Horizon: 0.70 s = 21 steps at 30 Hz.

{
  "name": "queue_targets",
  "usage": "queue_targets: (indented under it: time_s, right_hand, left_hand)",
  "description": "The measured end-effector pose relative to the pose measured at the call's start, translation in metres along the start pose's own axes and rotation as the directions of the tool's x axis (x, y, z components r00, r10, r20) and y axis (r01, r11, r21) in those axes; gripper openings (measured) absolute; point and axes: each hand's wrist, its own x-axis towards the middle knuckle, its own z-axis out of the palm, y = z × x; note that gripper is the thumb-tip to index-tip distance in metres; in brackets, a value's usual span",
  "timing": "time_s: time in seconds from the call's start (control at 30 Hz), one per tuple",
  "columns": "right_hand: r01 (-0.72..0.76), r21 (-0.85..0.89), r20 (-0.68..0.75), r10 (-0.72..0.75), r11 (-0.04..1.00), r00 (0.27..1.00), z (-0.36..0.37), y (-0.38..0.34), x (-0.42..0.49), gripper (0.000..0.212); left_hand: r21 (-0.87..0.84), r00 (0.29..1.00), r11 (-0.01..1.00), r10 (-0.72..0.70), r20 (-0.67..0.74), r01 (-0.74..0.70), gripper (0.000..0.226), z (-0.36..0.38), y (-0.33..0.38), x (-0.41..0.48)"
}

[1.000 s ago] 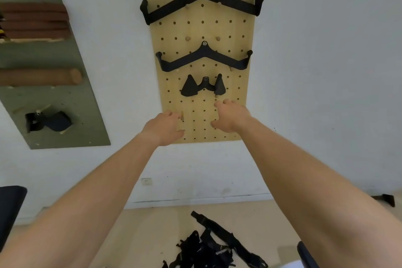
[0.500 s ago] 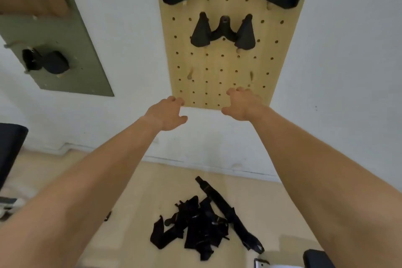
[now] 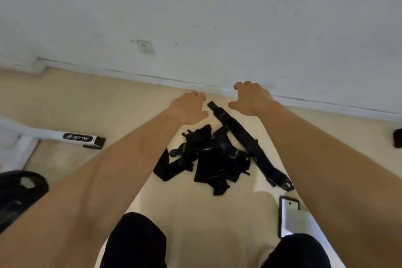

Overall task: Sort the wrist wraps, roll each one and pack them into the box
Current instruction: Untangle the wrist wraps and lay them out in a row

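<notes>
Item 1. Wrist wraps (image 3: 212, 159): a tangled black heap on the floor (image 3: 195, 206), at the middle of the scene. None is rolled. One long wrap (image 3: 245, 143) lies stretched flat along the heap's right side, running from 11 o'clock to 4 o'clock.

Item 2. Left hand (image 3: 188, 107): held out above the floor at 11 o'clock of the heap, palm down, fingers loosely bent, holding nothing and touching no wrap.

Item 3. Right hand (image 3: 252, 99): held out at 1 o'clock of the heap, palm down, fingers loosely bent, holding nothing. The far end of the long wrap shows between the two hands.

Item 4. Flat white thing with a dark edge (image 3: 289, 217): on the floor at 5 o'clock of the heap, partly behind the right forearm. Whether it is the box cannot be told.

Item 5. White bar with a black label (image 3: 79, 137): on the floor at 9 o'clock, well apart from the heap.

Item 6. Black weight plate (image 3: 19, 191): at 8 o'clock, by the left edge.

Item 7. Wall (image 3: 195, 17): pale, at 12 o'clock, with a socket (image 3: 145, 46) low on it.

Item 8. Knees in black cloth (image 3: 134, 241): at 6 o'clock.
</notes>
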Motion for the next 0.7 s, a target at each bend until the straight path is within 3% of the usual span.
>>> queue_targets:
  time_s: [0.33, 0.7]
  right_hand:
    - [-0.036, 0.007, 0.128, 0.035, 0.999, 0.991, 0.260, 0.063, 0.071, 0.056]
    - [-0.096, 0.007, 0.157, 0.094, 0.995, 0.983, 0.355, 0.088, 0.017, 0.055]
  left_hand:
    - [-0.045, 0.994, 0.999, 0.012, 0.113, -0.007, 0.063, 0.242, -0.051, 0.102]
    - [-0.123, 0.995, 0.992, 0.012, 0.096, 0.000, 0.060, 0.324, -0.058, 0.070]
